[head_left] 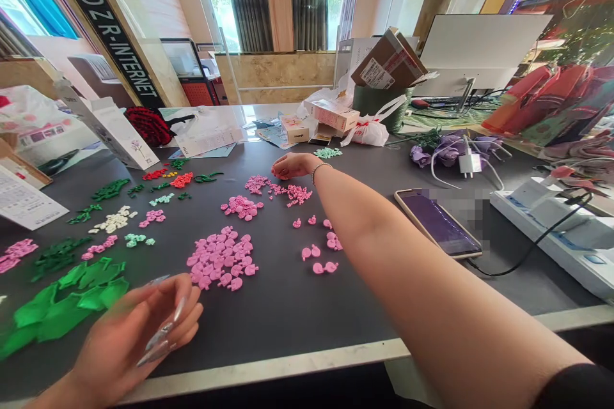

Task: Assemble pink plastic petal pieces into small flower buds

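My left hand hovers over the table's near left edge. Its fingers curl loosely, with a gap to the thumb and nothing visible between them. Beside it lie a large heap of round pink plastic pieces and large green leaf-shaped pieces. My right hand reaches far across the table, its fingers bent down and drawn together just above small pink pieces. The fingertips are hidden, so any held piece cannot be made out. Under my forearm are small pink pieces set in pairs.
Sorted piles of white, dark green and red pieces spread across the left. At right lie a phone on a cable and a power strip. Small boxes and a monitor stand at the back.
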A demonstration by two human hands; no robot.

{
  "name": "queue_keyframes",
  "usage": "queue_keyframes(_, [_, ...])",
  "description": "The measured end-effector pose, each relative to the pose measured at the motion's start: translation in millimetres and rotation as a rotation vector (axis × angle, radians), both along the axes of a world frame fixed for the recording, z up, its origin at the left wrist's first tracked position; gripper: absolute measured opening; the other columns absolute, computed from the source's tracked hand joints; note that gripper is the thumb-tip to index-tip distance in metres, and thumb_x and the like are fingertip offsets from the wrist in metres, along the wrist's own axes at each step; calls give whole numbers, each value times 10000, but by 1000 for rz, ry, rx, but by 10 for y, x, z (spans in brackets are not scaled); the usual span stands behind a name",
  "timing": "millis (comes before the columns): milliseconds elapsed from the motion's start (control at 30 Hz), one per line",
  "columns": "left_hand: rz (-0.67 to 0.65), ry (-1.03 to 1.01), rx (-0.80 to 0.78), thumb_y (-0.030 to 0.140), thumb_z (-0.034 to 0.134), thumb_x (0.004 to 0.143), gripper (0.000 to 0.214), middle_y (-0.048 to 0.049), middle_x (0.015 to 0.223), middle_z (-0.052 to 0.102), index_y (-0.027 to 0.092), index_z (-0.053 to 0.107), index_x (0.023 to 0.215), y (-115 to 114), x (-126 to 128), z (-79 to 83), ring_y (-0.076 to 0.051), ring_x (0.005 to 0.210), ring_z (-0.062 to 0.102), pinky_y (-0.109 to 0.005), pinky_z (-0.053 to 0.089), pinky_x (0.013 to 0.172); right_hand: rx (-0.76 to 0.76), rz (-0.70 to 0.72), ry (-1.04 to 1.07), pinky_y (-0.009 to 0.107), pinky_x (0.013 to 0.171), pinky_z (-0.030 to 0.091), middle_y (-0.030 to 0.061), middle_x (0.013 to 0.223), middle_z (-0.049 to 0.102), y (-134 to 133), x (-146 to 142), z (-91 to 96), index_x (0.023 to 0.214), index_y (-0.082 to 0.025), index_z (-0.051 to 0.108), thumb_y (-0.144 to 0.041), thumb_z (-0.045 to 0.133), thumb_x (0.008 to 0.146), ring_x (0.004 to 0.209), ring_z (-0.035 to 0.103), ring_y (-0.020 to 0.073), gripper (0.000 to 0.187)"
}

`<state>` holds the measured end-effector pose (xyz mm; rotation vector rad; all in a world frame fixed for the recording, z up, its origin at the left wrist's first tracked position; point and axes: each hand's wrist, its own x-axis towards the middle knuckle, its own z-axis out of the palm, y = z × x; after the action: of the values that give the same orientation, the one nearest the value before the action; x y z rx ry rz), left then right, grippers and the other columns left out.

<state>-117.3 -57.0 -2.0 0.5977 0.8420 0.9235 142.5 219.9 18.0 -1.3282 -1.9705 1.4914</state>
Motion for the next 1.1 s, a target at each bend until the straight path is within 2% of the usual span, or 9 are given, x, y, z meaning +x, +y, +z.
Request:
queue_keyframes(100, [-138, 42, 76, 402, 624, 786, 337, 10, 513, 408, 140, 604, 574, 21, -29, -3, -87, 444, 328, -221, 400, 432, -47, -10, 73, 212, 716, 513, 42, 897, 625, 22, 24, -40, 926, -111, 606, -132, 514, 907, 772, 599, 89, 96])
queue_keyframes(300, [-318, 17, 20, 440, 617, 772, 337, 34, 467, 335, 159, 623, 586, 80, -2, 69, -65, 394, 295, -195, 344, 434, -95, -26, 164, 152, 792, 483, 49, 933, 641, 8, 61, -78, 880, -162, 620, -123, 478, 897, 854, 610, 72, 148])
queue_keyframes(567, [-379, -65, -58, 514, 656, 723, 382, 50, 455, 307, 154, 630, 598, 133, -21, 44, -51, 361, 283, -170, 289, 394, -81, -34, 200, 181, 816, 490, 65, 939, 637, 52, 90, -129, 933, -146, 625, -106, 455, 901, 862, 608, 86, 177])
queue_keyframes(800, [-419, -70, -119, 551, 679, 695, 418, 50, 450, 321, 144, 627, 611, 163, 24, 96, -43, 361, 265, -164, 278, 373, -54, -46, 204, 161, 826, 485, 49, 975, 627, 77, 118, -172, 921, -160, 623, -109, 479, 900, 871, 600, 71, 154])
queue_keyframes(900, [-489, -117, -120, 545, 657, 717, 420, 38, 458, 356, 135, 627, 628, 203, 16, 58, -49, 352, 290, -170, 272, 367, -72, -33, 232, 169, 815, 493, 42, 969, 625, 113, 134, -196, 897, -150, 610, -106, 472, 914, 843, 598, 65, 147])
queue_keyframes(1100, [-706, -352, -30, 511, 473, 830, 428, 34, 494, 329, 114, 605, 739, 292, 6, -90, -70, 340, 272, -172, 200, 317, -155, 0, 257, 235, 707, 542, 37, 930, 625, 254, 126, -237, 934, -108, 600, -135, 533, 913, 797, 612, 98, 76])
